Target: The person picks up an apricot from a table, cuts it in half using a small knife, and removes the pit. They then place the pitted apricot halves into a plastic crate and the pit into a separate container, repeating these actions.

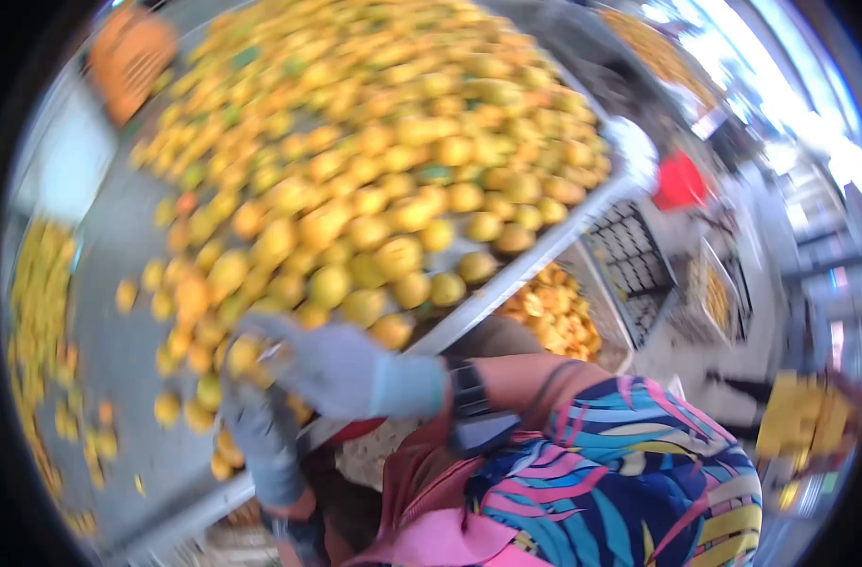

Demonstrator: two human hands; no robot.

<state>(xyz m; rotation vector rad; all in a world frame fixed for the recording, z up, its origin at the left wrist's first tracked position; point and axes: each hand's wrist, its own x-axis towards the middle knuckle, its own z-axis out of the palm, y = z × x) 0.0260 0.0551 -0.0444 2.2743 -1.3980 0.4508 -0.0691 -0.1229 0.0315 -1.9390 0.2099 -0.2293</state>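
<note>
Many yellow-orange citrus fruits (327,283) lie spread over a grey metal table (119,312). At the near edge my left hand (256,430), in a grey glove, is closed around a yellow-orange fruit (245,359). My right hand (332,364), also gloved, meets it at the fruit with its fingers bent together. Something small shows at the right fingertips, too blurred to make out. Loose fruits lie beside and below both hands.
Beyond the raised metal rim (506,283) are a container of orange pieces (554,317), a black crate (629,255) and a light crate (709,293). A red container (679,182) stands farther back. An orange basket (131,61) is at upper left. Another person (809,416) is at right.
</note>
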